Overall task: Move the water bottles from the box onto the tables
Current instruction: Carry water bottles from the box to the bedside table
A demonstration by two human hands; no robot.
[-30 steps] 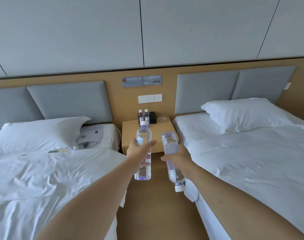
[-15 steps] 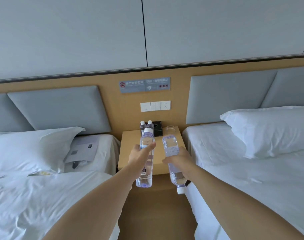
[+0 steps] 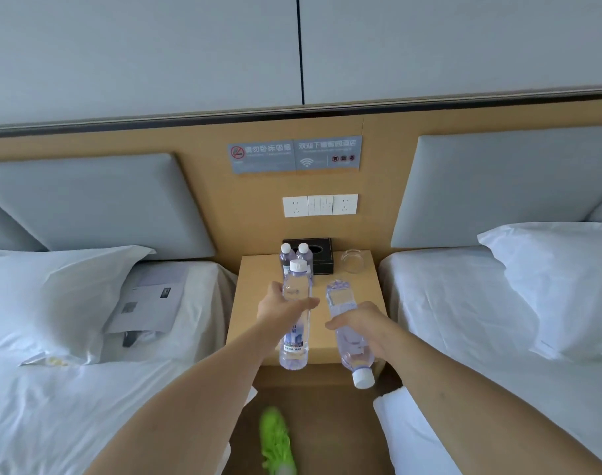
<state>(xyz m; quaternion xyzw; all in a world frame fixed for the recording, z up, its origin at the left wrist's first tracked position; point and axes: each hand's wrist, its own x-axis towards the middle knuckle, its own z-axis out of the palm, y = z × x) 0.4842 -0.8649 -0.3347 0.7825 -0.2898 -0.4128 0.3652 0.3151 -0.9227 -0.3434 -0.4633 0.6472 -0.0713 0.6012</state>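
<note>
Your left hand (image 3: 279, 311) has its grip wrapped round the middle of a bottle (image 3: 295, 315), thumb across the front, and holds it upright with the white cap on top. Your right hand (image 3: 364, 325) has its grip curled round the middle of a second bottle (image 3: 346, 320), which is turned over and tilted: its base points up and away from you, its white cap (image 3: 363, 378) hangs below your wrist. The two bottles sit close side by side but do not touch.

Just beyond and beneath both grips lies the wooden surface (image 3: 368, 289) of a bedside unit, between the two beds. Both bottles hang above its front half; whether either one touches it cannot be told. Farther out from your left grip, at the back of the surface, two small bottles (image 3: 294, 255) stand upright, touching each other. Right behind them sits a black tissue box (image 3: 318, 255), and outward from your right grip a clear glass dish (image 3: 353, 262) rests near the back corner.

On the wall past the surface are white sockets (image 3: 320, 205) and a grey sign (image 3: 294, 154). To the left of your left grip is a bed (image 3: 87, 406) with a white pillow (image 3: 52, 289) and a printed sheet (image 3: 148, 299) by it; to the right of your right grip, another bed (image 3: 464, 320) with a pillow (image 3: 560, 282). Below your grips, on the floor, a green shoe (image 3: 277, 440) shows.
</note>
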